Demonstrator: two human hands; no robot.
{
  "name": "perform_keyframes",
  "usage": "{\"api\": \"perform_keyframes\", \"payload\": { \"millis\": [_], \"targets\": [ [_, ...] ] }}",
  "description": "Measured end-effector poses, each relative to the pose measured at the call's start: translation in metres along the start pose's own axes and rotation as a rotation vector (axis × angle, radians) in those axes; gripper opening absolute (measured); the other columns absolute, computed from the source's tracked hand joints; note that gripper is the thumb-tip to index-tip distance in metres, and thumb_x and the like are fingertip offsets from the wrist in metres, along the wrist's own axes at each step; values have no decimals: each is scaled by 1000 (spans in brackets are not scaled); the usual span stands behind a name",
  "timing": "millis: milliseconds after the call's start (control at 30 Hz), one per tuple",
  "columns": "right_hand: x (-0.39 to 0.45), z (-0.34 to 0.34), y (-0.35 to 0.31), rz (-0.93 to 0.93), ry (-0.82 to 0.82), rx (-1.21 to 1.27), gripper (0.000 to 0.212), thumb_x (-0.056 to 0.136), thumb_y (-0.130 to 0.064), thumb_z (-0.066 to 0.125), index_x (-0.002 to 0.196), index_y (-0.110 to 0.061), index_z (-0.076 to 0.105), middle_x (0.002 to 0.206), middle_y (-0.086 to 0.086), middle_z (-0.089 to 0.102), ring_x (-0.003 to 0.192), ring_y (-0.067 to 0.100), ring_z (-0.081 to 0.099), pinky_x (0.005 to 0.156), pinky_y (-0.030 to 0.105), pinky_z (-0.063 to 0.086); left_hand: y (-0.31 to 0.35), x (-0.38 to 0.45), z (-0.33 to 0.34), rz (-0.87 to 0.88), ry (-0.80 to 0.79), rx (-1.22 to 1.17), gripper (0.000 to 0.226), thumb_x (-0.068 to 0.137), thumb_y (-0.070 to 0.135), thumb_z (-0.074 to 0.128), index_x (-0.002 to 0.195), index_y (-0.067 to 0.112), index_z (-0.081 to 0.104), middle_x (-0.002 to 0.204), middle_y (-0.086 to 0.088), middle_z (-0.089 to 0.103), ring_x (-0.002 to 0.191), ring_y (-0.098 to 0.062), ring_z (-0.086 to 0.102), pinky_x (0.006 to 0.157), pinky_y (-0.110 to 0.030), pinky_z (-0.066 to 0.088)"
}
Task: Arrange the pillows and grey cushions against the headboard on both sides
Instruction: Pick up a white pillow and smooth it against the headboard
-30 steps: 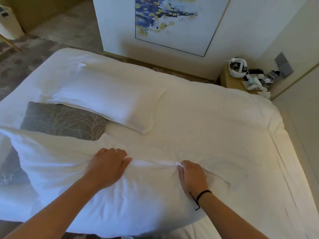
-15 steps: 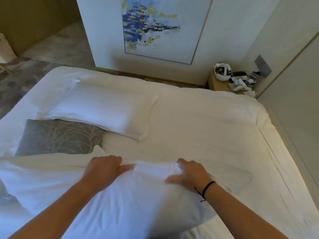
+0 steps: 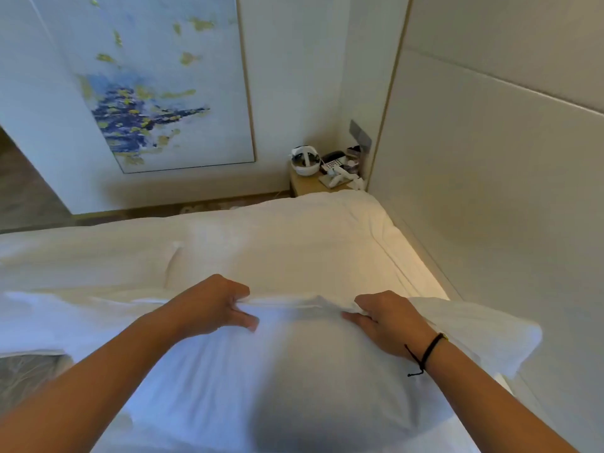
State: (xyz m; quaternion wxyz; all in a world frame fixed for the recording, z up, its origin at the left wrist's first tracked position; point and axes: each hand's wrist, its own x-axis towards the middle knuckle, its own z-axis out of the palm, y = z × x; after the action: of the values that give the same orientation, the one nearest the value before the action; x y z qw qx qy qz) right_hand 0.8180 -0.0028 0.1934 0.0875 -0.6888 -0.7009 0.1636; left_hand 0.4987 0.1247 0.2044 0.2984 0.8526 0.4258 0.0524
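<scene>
One white pillow (image 3: pixel 294 380) nearest, plump, smooth, blurred, raised over the bed (image 3: pixel 294 243), two hands pinching its top edge, left hand (image 3: pixel 209 305) and right hand (image 3: pixel 389 325) fingers curled shut on fabric, one grey cushion (image 3: pixel 29 371) corner at left, second pillow (image 3: pixel 98 256) flat beyond, one nightstand (image 3: pixel 313 183), one painting (image 3: pixel 157 93) farthest

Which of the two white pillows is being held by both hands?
The near pillow, gripped along its top edge by left hand and right hand; the far pillow lies untouched.

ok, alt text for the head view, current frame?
Both hands, left and right, grip the top edge of a white pillow over a white bed. The headboard is on the right, a cluttered nightstand in the far corner, and a grey cushion peeks out at lower left.
</scene>
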Motion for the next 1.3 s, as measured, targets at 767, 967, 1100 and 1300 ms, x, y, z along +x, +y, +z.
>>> {"api": "perform_keyframes", "payload": {
  "millis": [767, 967, 1100, 1300],
  "targets": [
    [26, -99, 302, 623, 671, 462, 34, 96, -27, 48, 65, -16, 53, 65, 3, 59, 60, 23, 48, 49, 31, 28, 334, 392, 71, 357, 496, 411, 26, 93, 18, 59, 116, 17, 70, 119, -7, 67, 112, -31, 55, 99, -42, 44],
    [39, -79, 354, 845, 347, 228, 19, 94, -17, 51, 112, -12, 50, 111, 13, 58, 96, 32, 58, 80, 40, 50, 314, 389, 212, 54, -159, 263, 84, 92, 50, 58, 154, 35, 4, 165, -2, 0, 147, -32, 22, 115, -52, 31],
    [8, -32, 347, 695, 303, 30, 41, 95, -39, 47, 133, -31, 35, 121, 6, 52, 101, 27, 56, 84, 40, 48, 274, 362, 287, 18, -307, 350, 70, 98, 60, 24, 153, 36, -11, 164, -7, -13, 150, -35, -3, 119, -54, 17],
    [-39, -14, 332, 757, 272, 129, 69, 85, -76, 35, 142, -37, 27, 131, -1, 48, 111, 21, 55, 87, 37, 48, 274, 348, 299, 53, -286, 275, 73, 92, 71, 23, 153, 41, -5, 164, -4, -14, 150, -33, -11, 118, -55, 17]
  ]
}}
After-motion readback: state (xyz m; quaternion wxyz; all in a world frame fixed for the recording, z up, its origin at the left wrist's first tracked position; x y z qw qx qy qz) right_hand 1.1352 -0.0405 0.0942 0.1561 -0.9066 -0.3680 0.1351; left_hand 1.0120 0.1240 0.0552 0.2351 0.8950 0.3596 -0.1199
